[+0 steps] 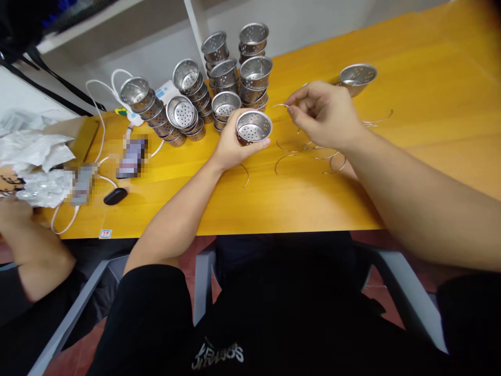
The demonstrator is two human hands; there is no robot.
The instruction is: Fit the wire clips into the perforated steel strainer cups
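My left hand (pixel 231 142) is wrapped round a perforated metal cup (pixel 254 128), whose open top tilts toward me. To the right, my right hand (pixel 323 112) pinches a thin curved wire (pixel 280 105) between thumb and fingertips. The wire's free end points left, apart from the cup. Below my right hand, several more bent wires (pixel 286 155) lie loose on the table. Another perforated metal cup (pixel 357 78) stands behind my right hand. Stacks of the same cups (pixel 225 73) rise just beyond my left hand.
The yellow table (pixel 254 209) runs along a wall. At the left are a phone (pixel 133 158), a black oval case (pixel 115 196), white cables (pixel 104 130) and plastic bags (pixel 39 146). Another person's arm (pixel 35 240) rests at the far left. Chair armrests (pixel 203 282) flank me.
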